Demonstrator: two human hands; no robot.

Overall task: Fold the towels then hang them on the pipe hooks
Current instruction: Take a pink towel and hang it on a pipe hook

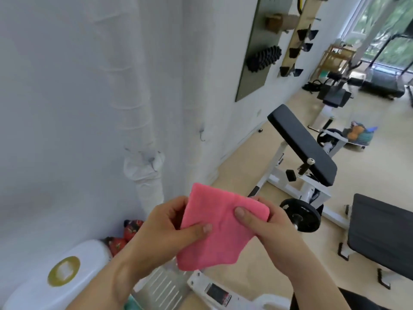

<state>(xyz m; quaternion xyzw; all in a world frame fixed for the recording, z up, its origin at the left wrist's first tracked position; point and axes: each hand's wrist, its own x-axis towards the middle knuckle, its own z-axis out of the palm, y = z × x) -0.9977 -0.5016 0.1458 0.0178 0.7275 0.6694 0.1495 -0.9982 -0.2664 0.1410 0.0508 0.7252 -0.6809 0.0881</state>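
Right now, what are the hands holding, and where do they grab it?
Both hold the pink towel: the left hand pinches its left edge, the right hand pinches its upper right corner.

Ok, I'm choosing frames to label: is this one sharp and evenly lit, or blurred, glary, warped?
Head view: soft even light, no glare on the pink towel; left hand and right hand fairly sharp; the window is bright and smeared; the wall leans, wide-angle distortion.

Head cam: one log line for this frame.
phase: folding | pink towel: folded, held in air | left hand: pinches left edge | right hand: pinches right corner | hook: bare
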